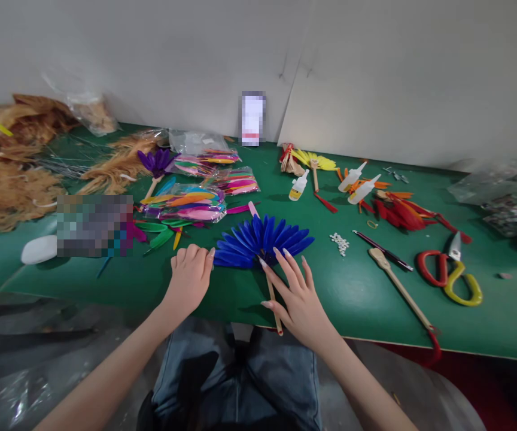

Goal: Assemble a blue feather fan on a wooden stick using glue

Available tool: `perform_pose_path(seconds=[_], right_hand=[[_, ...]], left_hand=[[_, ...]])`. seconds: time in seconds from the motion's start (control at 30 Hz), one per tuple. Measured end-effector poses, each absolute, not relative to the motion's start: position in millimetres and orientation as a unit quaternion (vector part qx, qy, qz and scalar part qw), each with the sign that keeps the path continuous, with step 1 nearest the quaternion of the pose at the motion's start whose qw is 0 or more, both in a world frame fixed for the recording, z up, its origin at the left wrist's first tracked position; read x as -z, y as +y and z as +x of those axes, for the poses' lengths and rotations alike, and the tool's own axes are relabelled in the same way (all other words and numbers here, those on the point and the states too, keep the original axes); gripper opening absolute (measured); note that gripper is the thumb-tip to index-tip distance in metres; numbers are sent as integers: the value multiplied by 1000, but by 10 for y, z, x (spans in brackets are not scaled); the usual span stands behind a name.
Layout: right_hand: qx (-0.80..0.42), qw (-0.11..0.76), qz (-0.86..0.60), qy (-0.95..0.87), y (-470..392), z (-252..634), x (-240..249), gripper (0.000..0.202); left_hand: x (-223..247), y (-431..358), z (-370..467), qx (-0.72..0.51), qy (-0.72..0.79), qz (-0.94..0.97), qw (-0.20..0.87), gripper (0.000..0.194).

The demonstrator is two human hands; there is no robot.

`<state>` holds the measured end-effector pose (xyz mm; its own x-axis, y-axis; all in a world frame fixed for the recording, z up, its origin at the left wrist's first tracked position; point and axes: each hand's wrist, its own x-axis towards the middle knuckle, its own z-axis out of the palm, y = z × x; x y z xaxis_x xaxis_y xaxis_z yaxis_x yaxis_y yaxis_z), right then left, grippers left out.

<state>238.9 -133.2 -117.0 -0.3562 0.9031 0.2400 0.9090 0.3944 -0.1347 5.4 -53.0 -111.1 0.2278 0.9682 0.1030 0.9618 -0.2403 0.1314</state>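
A fan of blue feathers (262, 236) lies spread on the green table, its wooden handle (273, 299) pointing toward me. My right hand (297, 290) rests over the handle and the base of the feathers, with its fingers apart. At the left end of the fan is my left hand (191, 275), its fingers curled and the thumb against the outermost feather tips. Whether a feather tip is pinched there is too small to tell. To the right of the fan lie small white beads (340, 243).
Bagged coloured feathers (186, 203) and tan fibre (11, 185) lie left. Glue bottles (298, 185), a yellow fan (316, 160) and red feathers (402, 211) are behind right. A pen (388, 254), a wooden stick (402, 287) and scissors (453, 269) lie right. A phone (252, 118) stands at the wall.
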Motion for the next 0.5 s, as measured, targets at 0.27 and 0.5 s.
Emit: perform_pose_path(seconds=[0.27,0.5], right_hand=[[7,139,-552,-822,-1332,2383,1177,63],[1,142,-552,-822,-1334,2382,1170,63]], left_hand=[[1118,-563,68,-106,601,792,25,33],[1089,-587,48,-116,597,793,26,28]])
